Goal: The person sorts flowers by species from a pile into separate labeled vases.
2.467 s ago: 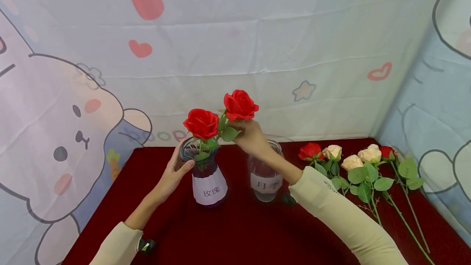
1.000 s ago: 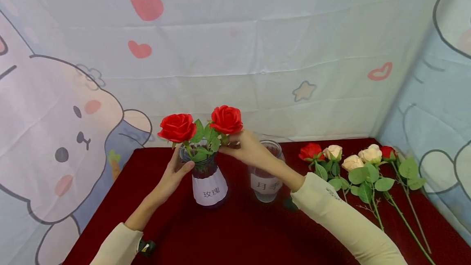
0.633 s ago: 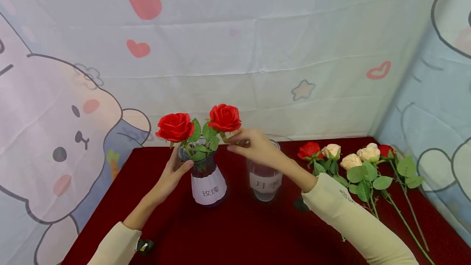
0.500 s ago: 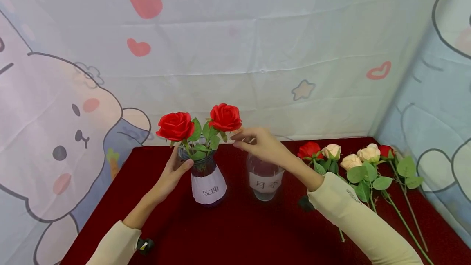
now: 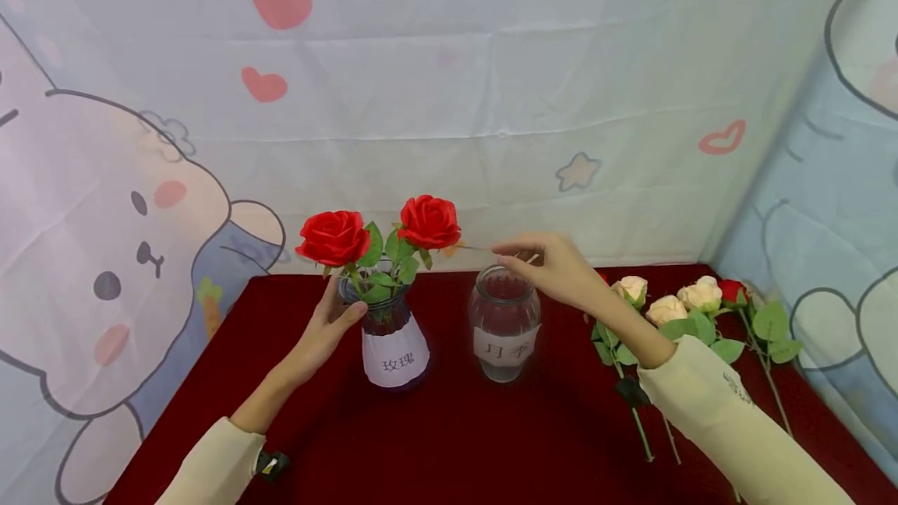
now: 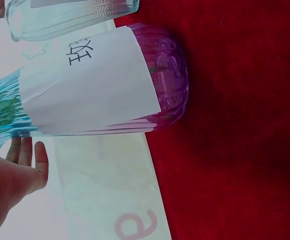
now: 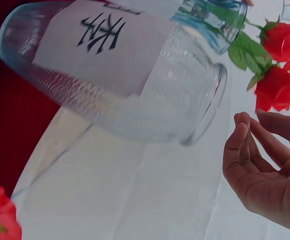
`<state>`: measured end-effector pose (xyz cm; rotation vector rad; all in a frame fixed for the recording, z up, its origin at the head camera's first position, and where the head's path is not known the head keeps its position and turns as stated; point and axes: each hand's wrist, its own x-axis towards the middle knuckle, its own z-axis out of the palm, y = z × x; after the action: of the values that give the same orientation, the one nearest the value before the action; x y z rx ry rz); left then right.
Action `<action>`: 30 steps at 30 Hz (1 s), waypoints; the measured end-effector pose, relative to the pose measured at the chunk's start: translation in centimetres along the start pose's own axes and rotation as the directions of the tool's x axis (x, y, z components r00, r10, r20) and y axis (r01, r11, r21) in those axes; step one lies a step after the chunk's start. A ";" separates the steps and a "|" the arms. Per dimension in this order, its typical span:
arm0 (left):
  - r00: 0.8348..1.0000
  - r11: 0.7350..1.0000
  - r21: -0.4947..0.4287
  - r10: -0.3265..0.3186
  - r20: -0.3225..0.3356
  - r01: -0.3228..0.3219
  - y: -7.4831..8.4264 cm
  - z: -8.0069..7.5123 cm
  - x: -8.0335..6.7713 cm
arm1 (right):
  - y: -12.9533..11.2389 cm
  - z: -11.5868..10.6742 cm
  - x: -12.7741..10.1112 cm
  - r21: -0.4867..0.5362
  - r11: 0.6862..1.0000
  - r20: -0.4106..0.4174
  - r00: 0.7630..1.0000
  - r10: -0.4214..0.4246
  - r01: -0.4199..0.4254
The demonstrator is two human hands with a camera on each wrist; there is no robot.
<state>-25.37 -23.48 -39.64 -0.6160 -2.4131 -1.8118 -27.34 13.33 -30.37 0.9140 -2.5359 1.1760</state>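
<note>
Two red roses stand in the purple-based glass vase (image 5: pixel 382 323) before you, one rose (image 5: pixel 333 238) leaning left over your fingers and the other rose (image 5: pixel 429 222) leaning right, green leaves (image 5: pixel 373 246) crowding between them above the rim. Your left hand (image 5: pixel 330 330) grasps the vase at its neck — thumb across the front, fingers round the far side. The vase stands upright on the red cloth (image 5: pixel 435 443), its paper label (image 5: pixel 397 363) reading 玫瑰.

Your right hand (image 5: pixel 550 263) holds nothing; its fingers are loosely bent, above and just beside the mouth of the clear glass jar (image 5: pixel 503 310), and apart from both roses in the vase. That jar stands upright near the vase, to its right, with a white label (image 5: pixel 503 349) marked 月季.

Farther right, beyond your wrist, three cream roses (image 5: pixel 704 294) and a red rose (image 5: pixel 733 292) lie on the cloth; another red bloom is mostly hidden behind your forearm in the head view, so you see only a sliver. Your cream sleeve (image 5: pixel 737 419) crosses over some of the stems. Behind everything hangs a pale backdrop (image 5: pixel 393 92) printed with hearts, a star and a cartoon rabbit (image 5: pixel 140 232).
</note>
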 end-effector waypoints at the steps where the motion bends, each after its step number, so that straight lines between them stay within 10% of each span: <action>1: 1.000 1.000 -0.003 0.002 0.001 -0.002 0.0 0.0 0.0 | 0.2 -0.2 -0.2 -0.010 1.000 -0.009 1.000 0.004 -0.004; 30: 1.000 1.000 -0.007 0.013 -0.004 -0.013 -0.1 0.1 0.0 | 10.8 -4.4 -6.5 0.059 0.938 0.008 0.940 0.341 -0.341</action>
<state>-25.38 -23.38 -39.75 -0.6268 -2.3948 -1.8159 -29.13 24.91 -36.89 0.4909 -2.7461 1.3472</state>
